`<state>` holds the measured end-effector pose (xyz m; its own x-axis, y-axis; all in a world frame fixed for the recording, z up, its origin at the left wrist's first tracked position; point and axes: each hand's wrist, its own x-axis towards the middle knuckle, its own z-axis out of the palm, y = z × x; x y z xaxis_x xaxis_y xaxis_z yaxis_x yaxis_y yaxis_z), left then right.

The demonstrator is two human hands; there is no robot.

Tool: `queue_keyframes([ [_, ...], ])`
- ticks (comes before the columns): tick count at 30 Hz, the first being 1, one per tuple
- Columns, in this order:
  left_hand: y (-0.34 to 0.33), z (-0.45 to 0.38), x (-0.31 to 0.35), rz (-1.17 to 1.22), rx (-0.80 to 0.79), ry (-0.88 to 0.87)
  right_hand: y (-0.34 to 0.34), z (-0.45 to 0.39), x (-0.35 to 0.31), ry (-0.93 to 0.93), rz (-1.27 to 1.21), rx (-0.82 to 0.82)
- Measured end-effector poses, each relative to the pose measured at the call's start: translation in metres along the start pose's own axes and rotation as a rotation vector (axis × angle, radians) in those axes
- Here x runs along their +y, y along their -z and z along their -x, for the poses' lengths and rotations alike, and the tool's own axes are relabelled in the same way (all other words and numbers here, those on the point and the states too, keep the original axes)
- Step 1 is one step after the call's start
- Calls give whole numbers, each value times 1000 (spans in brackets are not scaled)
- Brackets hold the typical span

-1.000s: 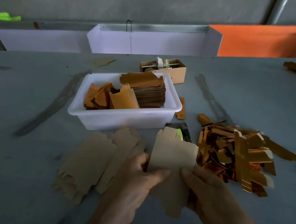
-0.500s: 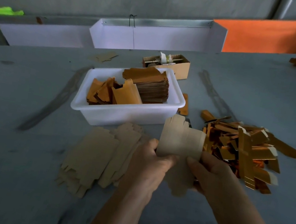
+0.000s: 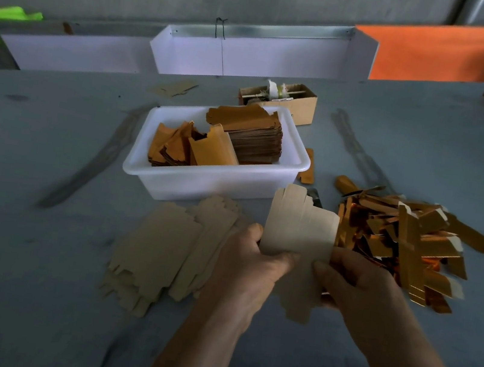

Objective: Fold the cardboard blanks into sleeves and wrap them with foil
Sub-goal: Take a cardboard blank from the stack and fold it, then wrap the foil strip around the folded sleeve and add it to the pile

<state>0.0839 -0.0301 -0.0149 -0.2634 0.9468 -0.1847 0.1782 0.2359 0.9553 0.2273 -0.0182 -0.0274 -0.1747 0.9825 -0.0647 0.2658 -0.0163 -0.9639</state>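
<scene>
Between both hands' grip, cardboard blank.

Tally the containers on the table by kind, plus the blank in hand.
White plastic tub with gold pieces: 1
Small cardboard box: 1
White open trays along the wall: 2
Cardboard blank held by left hand and right hand: 1
Total: 5
</scene>
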Motion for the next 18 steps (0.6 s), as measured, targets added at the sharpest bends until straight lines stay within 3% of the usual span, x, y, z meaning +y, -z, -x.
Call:
queue_keyframes([
  [9, 0, 0, -5, 67, 20, 43, -2, 1, -1, -4, 2, 7],
  [18, -3, -1, -7, 51, 65, 8, -1, 2, -6, 88, 213, 76],
])
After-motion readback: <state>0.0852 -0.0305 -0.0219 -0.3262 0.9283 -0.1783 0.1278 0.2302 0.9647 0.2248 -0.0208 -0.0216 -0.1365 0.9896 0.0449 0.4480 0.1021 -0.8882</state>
